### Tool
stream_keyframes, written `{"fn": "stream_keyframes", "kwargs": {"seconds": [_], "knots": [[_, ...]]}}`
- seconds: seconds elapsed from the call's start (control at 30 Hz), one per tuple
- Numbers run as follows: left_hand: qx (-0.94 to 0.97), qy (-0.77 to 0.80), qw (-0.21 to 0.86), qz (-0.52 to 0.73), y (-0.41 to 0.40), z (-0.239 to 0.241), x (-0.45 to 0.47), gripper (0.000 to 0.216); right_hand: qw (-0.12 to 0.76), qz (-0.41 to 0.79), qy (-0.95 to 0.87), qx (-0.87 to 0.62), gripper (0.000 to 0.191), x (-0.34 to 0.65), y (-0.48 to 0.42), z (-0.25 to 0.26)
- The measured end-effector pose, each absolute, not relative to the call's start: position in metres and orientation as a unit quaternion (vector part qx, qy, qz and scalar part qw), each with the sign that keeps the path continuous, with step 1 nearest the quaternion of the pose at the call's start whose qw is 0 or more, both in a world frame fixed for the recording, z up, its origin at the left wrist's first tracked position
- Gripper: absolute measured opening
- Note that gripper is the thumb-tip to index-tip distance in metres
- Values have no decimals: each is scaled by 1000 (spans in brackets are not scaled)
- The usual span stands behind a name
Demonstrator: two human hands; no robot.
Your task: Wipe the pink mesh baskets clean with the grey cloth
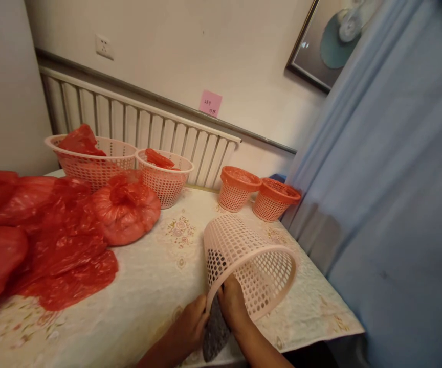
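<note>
A pale pink perforated plastic basket [232, 235] lies on its side on the table, its mouth tilted towards me. My left hand [192, 319] is closed on the left part of its rim. Reaching just inside the mouth, my right hand [233, 304] is closed on a dark grey cloth [215, 329]. The cloth hangs down between my two hands, and more dark material shows through the holes at the basket's left side. My right fingertips are partly hidden.
Filled red plastic bags [63, 230] cover the table's left side. Behind them stand two pink baskets [165, 186] with red plastic inside. Two smaller red-lined baskets [234, 199] stand at the back right. A blue curtain [390, 204] hangs along the right edge, a radiator [144, 122] behind.
</note>
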State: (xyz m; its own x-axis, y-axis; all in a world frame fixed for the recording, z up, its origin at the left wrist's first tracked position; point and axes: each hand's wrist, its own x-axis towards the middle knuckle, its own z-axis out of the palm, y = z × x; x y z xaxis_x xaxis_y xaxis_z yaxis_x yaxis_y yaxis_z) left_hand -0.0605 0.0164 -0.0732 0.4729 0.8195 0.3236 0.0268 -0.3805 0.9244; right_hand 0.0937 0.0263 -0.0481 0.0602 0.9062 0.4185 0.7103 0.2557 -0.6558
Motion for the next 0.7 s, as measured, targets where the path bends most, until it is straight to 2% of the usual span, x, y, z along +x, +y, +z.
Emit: {"fn": "stream_keyframes", "kwargs": {"seconds": [0.1,0.2,0.3,0.37,0.43,0.53,0.7], "knots": [[718,292,490,399,19,-78,-61,13,332,91,-721,-601,37,112,29,-65],[690,307,513,407,20,-82,-56,7,295,85,-714,-629,40,131,34,-73],[649,322,542,426,19,-87,-49,14,309,103,-694,-642,44,142,41,-75],[638,326,554,424,16,-91,-43,10,326,113,-684,-642,45,144,46,-74],[650,318,557,406,12,-96,-37,6,345,129,-669,-645,42,143,52,-70],[671,284,575,373,9,-101,-29,19,372,157,-653,-641,34,135,58,-63],[662,274,581,386,13,-97,-29,17,390,179,-657,-620,38,121,50,-55]]}}
